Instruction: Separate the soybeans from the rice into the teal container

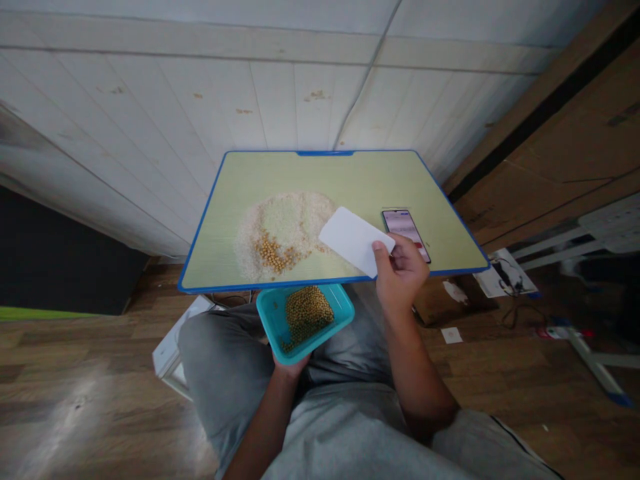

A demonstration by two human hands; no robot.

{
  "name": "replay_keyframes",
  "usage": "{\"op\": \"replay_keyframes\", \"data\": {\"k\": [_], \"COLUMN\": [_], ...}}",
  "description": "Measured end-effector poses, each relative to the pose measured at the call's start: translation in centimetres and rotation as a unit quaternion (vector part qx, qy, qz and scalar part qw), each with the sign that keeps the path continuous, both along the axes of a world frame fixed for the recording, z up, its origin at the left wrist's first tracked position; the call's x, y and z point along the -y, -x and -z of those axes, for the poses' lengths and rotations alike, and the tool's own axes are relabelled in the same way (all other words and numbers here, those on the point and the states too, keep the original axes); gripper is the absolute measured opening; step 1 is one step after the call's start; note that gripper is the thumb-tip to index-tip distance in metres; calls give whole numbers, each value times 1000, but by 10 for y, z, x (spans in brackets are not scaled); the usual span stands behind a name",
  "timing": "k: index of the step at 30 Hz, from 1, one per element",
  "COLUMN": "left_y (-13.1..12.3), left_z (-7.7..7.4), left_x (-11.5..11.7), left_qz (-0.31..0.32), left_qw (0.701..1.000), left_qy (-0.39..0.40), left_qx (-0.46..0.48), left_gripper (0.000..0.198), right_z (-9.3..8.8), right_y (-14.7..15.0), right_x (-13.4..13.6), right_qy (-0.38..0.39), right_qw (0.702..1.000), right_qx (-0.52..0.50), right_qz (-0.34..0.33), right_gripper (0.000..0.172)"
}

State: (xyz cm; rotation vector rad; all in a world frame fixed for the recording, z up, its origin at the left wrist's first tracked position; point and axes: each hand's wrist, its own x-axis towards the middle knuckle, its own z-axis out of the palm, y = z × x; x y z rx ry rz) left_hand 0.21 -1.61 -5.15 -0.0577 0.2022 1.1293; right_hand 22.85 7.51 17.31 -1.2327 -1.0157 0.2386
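My right hand (401, 270) is closed on a white card (355, 240), held over the near right part of a small green table with a blue rim (200, 223). On the table lies a spread of white rice (285, 220) with a cluster of yellow beans (273, 253) in it, just left of the card. My left hand (290, 365) holds a teal tray (270, 320) from beneath, below the table's front edge and above my lap. The tray holds a heap of yellow beans (307, 312). Most of the left hand's fingers are hidden under the tray.
A phone (404, 230) with its screen lit lies on the table right of the card. Cardboard boxes (565, 153) stand at the right. A white panelled wall (200, 100) is behind the table. Cables and paper scraps (505, 277) lie on the wooden floor.
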Motion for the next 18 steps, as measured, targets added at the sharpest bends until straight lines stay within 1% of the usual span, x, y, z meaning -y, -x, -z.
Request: {"op": "replay_keyframes", "data": {"k": [4,10,14,18], "left_y": [-1,-2,-3,-1], "left_z": [1,5,8,12], "left_x": [0,2,2,2], "left_qz": [-2,-7,-5,-4], "left_qw": [1000,1000,1000,1000], "left_qy": [-3,-6,-6,-3], "left_qx": [2,10,15,14], "left_gripper": [67,68,69,70], "right_z": [2,0,1,3], "right_y": [2,3,3,3], "right_x": [2,4,5,6], "right_qy": [23,21,14,31], "right_qw": [999,998,998,997], "right_qx": [17,41,34,29], "right_qz": [-23,-41,-43,-65], "right_gripper": [21,18,15,16]}}
